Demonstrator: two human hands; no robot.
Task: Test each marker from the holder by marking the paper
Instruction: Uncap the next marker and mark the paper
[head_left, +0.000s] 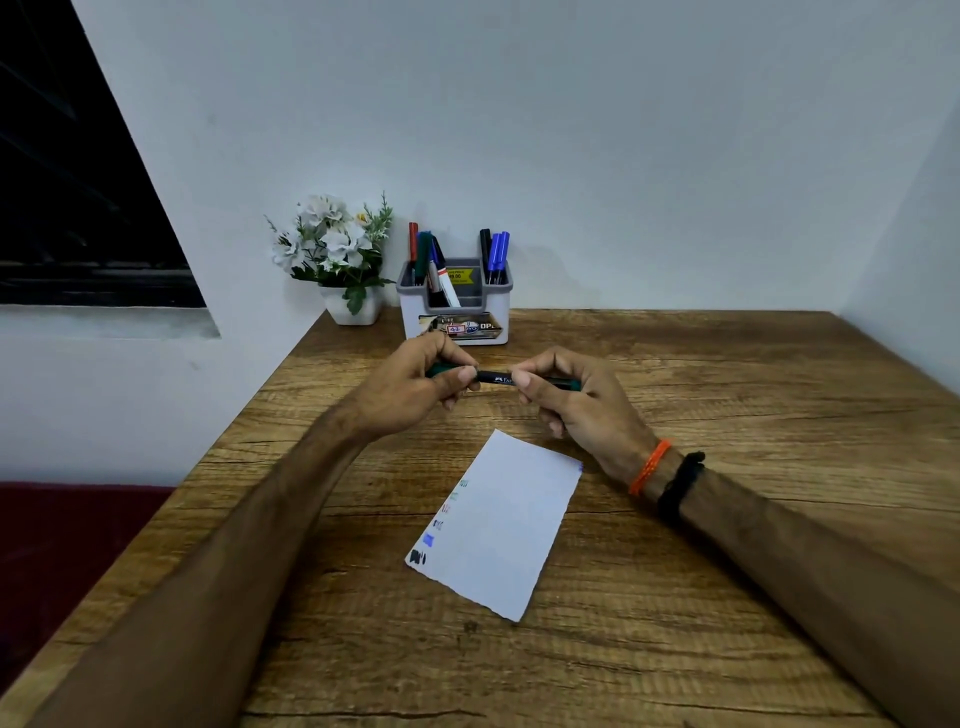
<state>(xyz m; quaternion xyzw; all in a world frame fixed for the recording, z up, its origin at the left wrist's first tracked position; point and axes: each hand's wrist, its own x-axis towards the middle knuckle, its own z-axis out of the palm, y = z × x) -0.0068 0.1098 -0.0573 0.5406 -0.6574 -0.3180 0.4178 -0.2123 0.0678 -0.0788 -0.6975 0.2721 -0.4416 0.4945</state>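
Holding item one, a green marker (497, 379), level above the wooden table (727, 571) just in front of the holder (456, 306): my left hand (415, 387) has its fingers curled round the green cap end, my right hand (576, 402) pinches the barrel between thumb and fingers. Barrel black in the middle with white lettering; I read "FA", the rest is covered by my right thumb. Green shows at both ends. I cannot tell whether the cap is seated or partly off

Item two, paper (506, 525): white sheet flat on the table, nearer me than the hands, set at a slant, bottom edge ragged. Down its left margin runs a column of small test marks: two greenish, one red, one dark, one bright blue, one heavy black at the lowest corner. A faint blue mark sits at the right edge near my wrist

Item three, holder: grey and white plastic, several compartments, against the wall. Left side holds red, green and white-barrelled markers (427, 260); right side holds one black and two blue markers (496, 255). Yellow price sticker inside, print too small to read. Front label shows "42" and "OP"

Item four, potted white flowers (335, 249) left of the holder

Item five, orange thread band (649, 466) and black band (679, 486) on my right wrist
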